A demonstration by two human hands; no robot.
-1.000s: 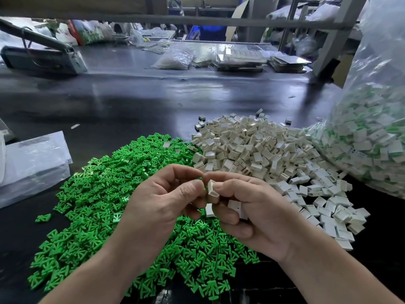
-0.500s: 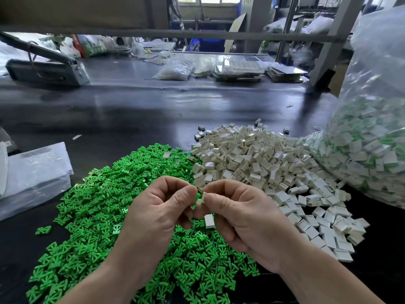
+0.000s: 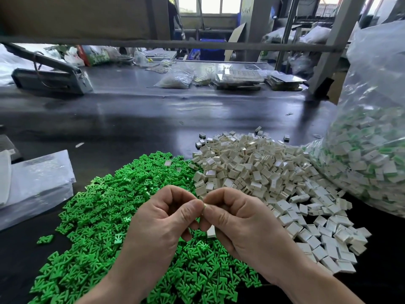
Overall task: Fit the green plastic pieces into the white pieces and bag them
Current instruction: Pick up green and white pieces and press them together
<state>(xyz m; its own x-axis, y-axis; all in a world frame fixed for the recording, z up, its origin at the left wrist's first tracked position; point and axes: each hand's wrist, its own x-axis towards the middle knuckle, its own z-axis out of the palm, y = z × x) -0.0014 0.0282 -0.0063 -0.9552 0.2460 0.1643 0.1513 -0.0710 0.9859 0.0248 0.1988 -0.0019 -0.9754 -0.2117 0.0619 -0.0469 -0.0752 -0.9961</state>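
A long dark counter (image 3: 131,119) crosses a cluttered workshop. Flat clear bags (image 3: 39,183) lie at its left edge. The green pile (image 3: 98,227) spreads along the near edge, touching the white pile (image 3: 263,172) to its right. Above the green, the left hand (image 3: 157,227) and right hand (image 3: 245,229) meet, both pinching one white piece (image 3: 205,206). A spare piece (image 3: 211,232) sits under the right hand's curled fingers. A full bag (image 3: 368,161) stands at the right edge.
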